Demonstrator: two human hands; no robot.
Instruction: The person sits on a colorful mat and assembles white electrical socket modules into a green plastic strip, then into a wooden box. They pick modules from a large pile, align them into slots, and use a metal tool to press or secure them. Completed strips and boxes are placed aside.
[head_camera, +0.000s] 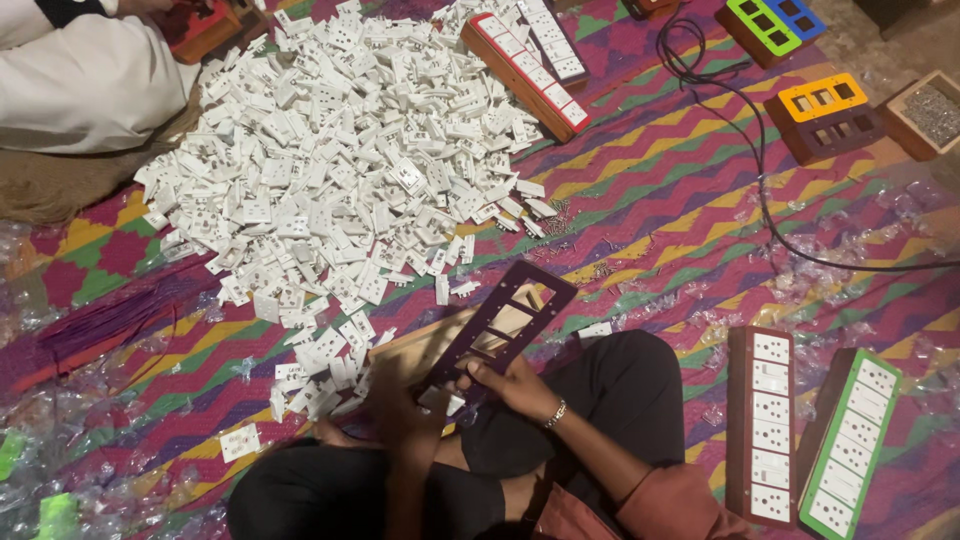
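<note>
Head view shows me sitting cross-legged on a zigzag mat (680, 190) of many colours. My right hand (515, 385) pinches the near end of a purple switchboard frame (505, 322), thumb on top and fingers under it. The frame has a row of rectangular cut-outs and rests tilted over my lap, on a pale wooden box (420, 345) below it. My left hand (405, 405) is at the near-left corner of the frame, beside the right hand. It is blurred and dark, so I cannot tell if its fingers are closed or spread.

Just beyond the frame, a large heap of white socket plates (340, 160) covers the middle of the mat and reaches up to its far edge. Some loose plates lie close to my left knee. At the near-right corner of the mat lie two filled boards side by side, one with a brown frame (762, 425) and one with a green frame (850, 445), both holding white plates. At the far-right corner stand an orange empty frame box (825, 115) and a green one (765, 25). A black cable (750, 130) curves across the mat between them. At the far-left corner sits another person in white cloth (85, 80).
</note>
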